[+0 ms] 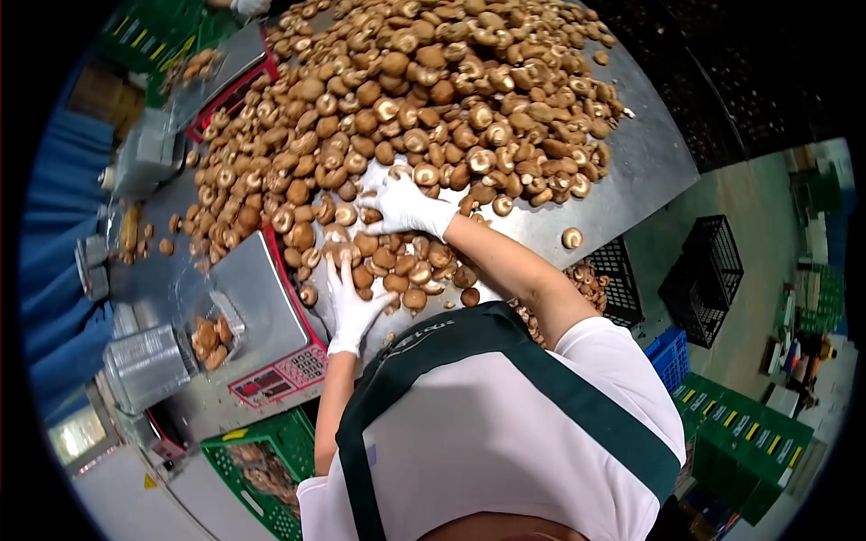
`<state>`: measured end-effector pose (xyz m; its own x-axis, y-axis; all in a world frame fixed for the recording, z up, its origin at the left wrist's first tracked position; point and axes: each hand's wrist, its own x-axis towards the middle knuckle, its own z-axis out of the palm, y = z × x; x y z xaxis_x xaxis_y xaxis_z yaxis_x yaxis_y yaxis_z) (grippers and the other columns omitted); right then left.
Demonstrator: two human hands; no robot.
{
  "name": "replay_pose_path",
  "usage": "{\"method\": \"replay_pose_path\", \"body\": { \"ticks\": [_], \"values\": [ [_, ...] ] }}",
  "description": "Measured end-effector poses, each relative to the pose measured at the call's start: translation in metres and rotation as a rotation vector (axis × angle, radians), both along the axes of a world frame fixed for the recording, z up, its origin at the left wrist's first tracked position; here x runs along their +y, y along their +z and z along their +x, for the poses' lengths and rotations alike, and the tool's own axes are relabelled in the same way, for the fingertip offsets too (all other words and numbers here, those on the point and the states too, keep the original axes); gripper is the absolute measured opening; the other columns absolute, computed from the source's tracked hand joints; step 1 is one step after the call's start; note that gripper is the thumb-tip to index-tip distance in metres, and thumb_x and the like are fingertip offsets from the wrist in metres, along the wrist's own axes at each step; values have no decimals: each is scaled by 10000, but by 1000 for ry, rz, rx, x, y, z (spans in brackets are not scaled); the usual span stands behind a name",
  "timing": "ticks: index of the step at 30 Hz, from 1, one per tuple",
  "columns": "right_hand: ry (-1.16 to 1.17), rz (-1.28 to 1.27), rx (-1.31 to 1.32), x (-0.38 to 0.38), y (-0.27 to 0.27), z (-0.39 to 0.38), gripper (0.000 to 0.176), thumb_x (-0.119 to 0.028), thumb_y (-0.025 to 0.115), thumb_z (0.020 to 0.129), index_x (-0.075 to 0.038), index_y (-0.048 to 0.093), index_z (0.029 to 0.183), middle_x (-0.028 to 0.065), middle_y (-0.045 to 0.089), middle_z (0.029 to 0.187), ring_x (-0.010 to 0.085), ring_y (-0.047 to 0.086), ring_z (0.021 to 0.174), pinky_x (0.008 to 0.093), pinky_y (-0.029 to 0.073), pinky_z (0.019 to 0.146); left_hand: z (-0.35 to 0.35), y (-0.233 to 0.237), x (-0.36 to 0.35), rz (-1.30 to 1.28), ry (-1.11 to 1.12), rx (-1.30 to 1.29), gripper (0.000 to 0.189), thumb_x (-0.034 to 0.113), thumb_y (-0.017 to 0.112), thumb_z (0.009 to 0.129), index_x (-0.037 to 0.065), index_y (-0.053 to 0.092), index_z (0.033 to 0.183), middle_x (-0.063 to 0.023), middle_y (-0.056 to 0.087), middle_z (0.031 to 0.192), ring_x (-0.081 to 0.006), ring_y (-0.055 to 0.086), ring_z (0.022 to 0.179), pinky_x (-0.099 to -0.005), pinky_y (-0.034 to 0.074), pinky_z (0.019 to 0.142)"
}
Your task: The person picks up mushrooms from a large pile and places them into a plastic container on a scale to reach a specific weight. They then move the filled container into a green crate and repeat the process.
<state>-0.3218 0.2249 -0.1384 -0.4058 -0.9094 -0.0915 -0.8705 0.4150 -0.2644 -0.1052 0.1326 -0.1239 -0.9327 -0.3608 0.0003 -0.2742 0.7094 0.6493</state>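
Note:
Both of my hands wear white gloves and work among brown shiitake mushrooms (397, 261) at the near edge of the heap. My left hand (354, 307) lies with fingers spread, fingertips touching mushrooms beside the near scale. Farther forward and to the right, my right hand (408, 206) curls over the pile, with a mushroom (370, 215) between its thumb and fingers. Part of what lies under that palm is hidden. The large mushroom heap (433, 99) spreads over the metal table (645, 149) beyond my hands.
Left of my hands stands a red-edged scale (257, 311) bearing a clear tray (236, 316) of mushrooms. Stacked clear trays (147, 368) sit beside it. A second scale (236, 68) is farther back. Below are a green crate (262, 433) and black crates (708, 279).

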Motion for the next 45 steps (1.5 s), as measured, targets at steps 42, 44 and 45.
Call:
{"method": "replay_pose_path", "body": {
  "ticks": [42, 44, 45],
  "values": [
    [-819, 132, -232, 259, 41, 20, 608, -599, 609, 699, -120, 651, 1070, 163, 580, 1124, 341, 532, 1060, 396, 491, 796, -66, 14, 129, 220, -597, -548, 984, 324, 822, 583, 48, 291, 1364, -269, 550, 1121, -395, 557, 1037, -418, 463, 861],
    [-762, 6, -136, 260, 29, 45, 528, -490, 624, 712, -135, 635, 1101, 157, 530, 1229, 352, 498, 1108, 406, 486, 820, -69, -5, 149, 113, -733, -170, 1018, 324, 847, 539, 35, 313, 1355, -250, 596, 996, -391, 579, 982, -402, 459, 872],
    [-704, -93, -34, 263, 12, 59, 474, -422, 632, 714, -140, 632, 1095, 156, 521, 1243, 352, 500, 1103, 412, 487, 824, -74, -19, 162, 282, -740, -135, 962, 312, 855, 511, 14, 386, 1296, -249, 582, 987, -396, 570, 976, -401, 463, 857]
  ]
}}
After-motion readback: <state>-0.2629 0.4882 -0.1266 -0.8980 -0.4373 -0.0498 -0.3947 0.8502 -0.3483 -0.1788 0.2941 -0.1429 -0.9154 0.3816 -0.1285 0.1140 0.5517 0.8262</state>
